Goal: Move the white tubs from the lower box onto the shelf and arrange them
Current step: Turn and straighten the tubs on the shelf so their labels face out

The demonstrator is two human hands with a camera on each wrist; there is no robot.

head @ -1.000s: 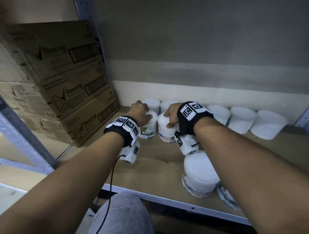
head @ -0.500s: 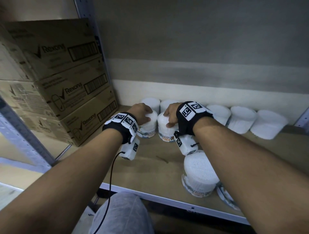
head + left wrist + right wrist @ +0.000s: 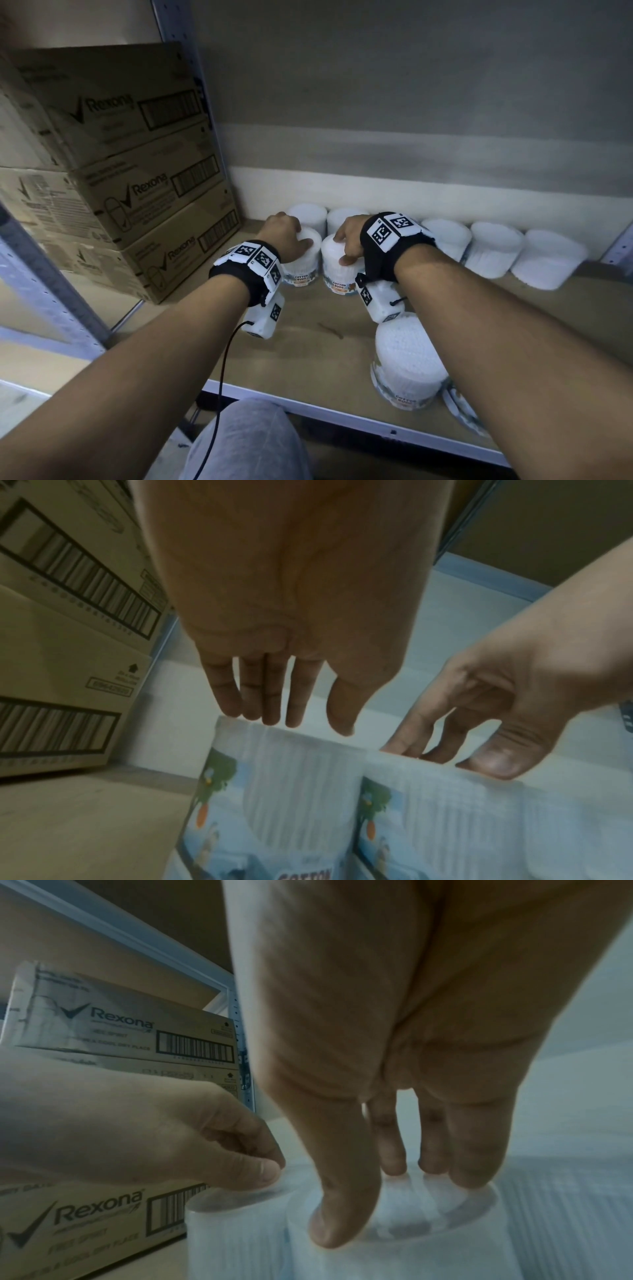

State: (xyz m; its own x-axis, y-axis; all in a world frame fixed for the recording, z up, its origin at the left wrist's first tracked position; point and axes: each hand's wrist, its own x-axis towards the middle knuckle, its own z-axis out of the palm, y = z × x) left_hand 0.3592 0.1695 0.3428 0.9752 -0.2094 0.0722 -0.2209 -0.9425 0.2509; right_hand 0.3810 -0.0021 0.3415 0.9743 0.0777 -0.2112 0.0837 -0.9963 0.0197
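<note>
While a back row of tubs [image 3: 493, 245] lines the shelf [image 3: 308, 346], left hand [image 3: 284, 234] and right hand [image 3: 349, 236] each grasp one front tub from above. Two more [image 3: 406, 359] wait near the edge; box unseen, remainder probably unknown.

A dim storage bay is backed by a grey wall [image 3: 411, 85] with a paler band along its foot. A perforated metal upright [image 3: 178, 68] stands at the left, with stacked brown Rexona cartons [image 3: 113, 178] beyond it on the neighbouring bay. The shelf board [image 3: 308, 346] is tan, edged in pale metal. Lighting is low and cool.
</note>
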